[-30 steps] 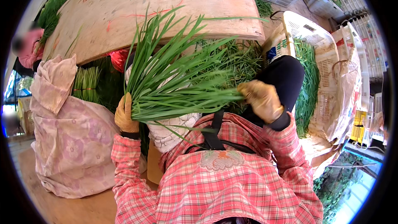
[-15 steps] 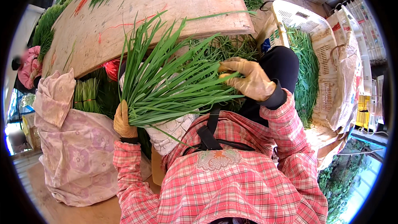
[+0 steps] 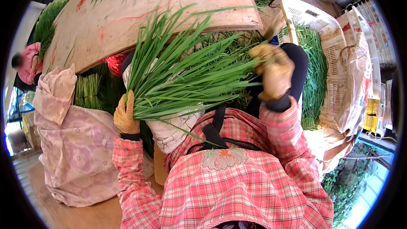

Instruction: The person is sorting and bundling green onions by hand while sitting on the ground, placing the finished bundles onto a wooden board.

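Note:
A large bunch of long flat green chives (image 3: 182, 80) fans out above my lap. My left hand (image 3: 125, 116), in a tan glove, is closed round its base end at the left. The leaves spread upward and to the right. My right hand (image 3: 274, 71), gloved too, is at the right-hand leaf tips with its fingers curled in. Motion blurs it, and what lies between its fingers I cannot make out. A white patterned cloth (image 3: 169, 133) lies under the bunch on my lap.
A wooden board (image 3: 169, 0) with a red string spans the front. Loose leaves (image 3: 220, 51) lie beneath its edge. At the right stands a white crate (image 3: 335, 55) of greens. A flowered cloth (image 3: 80, 157) and tied chives (image 3: 87, 89) are at left; a person (image 3: 29, 63) in pink sits beyond.
My right hand has moved right and slightly up, away from my body, its fingers curling in. The leaf tips reach farther right. My left hand keeps its grip with little movement.

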A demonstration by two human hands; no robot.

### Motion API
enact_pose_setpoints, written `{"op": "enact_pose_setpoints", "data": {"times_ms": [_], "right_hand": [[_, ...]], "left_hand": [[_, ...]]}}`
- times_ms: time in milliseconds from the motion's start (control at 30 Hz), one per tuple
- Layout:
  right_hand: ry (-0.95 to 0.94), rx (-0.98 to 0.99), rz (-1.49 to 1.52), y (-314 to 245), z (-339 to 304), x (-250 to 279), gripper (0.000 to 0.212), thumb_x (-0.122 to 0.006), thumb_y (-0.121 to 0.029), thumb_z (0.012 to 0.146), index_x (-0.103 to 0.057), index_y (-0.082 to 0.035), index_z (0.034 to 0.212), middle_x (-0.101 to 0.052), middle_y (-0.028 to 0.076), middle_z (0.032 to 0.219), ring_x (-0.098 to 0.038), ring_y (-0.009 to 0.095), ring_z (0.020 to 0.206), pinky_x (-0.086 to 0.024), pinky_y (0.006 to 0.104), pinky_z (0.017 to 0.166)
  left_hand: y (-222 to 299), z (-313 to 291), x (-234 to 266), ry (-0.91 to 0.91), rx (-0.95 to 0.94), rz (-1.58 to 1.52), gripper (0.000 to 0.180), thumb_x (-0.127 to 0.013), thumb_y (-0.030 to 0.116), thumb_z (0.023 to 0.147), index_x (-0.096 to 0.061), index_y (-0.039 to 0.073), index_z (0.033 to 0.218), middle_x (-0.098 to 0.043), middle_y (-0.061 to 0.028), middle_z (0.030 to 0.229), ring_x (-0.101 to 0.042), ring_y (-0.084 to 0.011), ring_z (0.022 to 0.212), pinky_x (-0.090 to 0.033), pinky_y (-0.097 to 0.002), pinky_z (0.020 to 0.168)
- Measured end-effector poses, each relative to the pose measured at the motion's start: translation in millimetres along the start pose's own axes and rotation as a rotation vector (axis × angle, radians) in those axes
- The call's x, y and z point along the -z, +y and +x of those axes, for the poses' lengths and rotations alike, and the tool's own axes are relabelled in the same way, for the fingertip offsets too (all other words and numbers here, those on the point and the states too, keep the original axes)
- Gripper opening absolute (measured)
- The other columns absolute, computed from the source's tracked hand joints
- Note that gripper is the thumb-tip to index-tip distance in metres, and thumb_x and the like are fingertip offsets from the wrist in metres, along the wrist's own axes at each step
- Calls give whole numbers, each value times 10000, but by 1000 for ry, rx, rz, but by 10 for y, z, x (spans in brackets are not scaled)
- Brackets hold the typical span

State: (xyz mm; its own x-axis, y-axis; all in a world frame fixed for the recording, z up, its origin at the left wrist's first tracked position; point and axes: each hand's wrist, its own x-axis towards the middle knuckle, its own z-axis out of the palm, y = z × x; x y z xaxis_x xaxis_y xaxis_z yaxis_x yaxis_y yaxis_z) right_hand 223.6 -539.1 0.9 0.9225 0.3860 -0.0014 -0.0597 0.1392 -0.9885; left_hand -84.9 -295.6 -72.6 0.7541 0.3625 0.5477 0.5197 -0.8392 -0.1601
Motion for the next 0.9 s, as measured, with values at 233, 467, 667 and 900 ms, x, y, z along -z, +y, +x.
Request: {"op": "enact_pose_setpoints", "data": {"times_ms": [233,467,667,900], "right_hand": [[-250,79,-254,-231,28,418,65,-645,49,780,-642,23,840,-618,68,898,-564,138,838,-464,251,767],[-506,297,-773,17,-122,324,259,-614,-247,846,-668,5,876,-606,168,772,-596,291,715,-475,356,653],[-579,54,-436,505,-136,13,258,-638,-223,834,-662,23,909,-652,151,815,-622,234,726,-485,336,648],[9,-74,39,280,-113,-62,108,-603,-99,858,-636,-8,810,-653,57,771,-558,104,730,-452,250,724]], "left_hand": [[-66,-3,36,-26,12,-18,504,-641,232,774,-516,224,1262,-585,-51,1117,-592,-236,834,-477,-338,690],[-76,-35,10,-5,18,-44,526,-658,227,756,-517,228,1263,-587,-50,1110,-594,-235,844,-479,-337,701],[-79,-23,-5,-37,17,-50,532,-657,222,756,-512,225,1268,-581,-57,1118,-595,-240,863,-482,-339,712],[-24,-24,-1,4,16,-12,530,-653,222,762,-509,221,1273,-587,-58,1106,-595,-238,850,-483,-339,708]]}}
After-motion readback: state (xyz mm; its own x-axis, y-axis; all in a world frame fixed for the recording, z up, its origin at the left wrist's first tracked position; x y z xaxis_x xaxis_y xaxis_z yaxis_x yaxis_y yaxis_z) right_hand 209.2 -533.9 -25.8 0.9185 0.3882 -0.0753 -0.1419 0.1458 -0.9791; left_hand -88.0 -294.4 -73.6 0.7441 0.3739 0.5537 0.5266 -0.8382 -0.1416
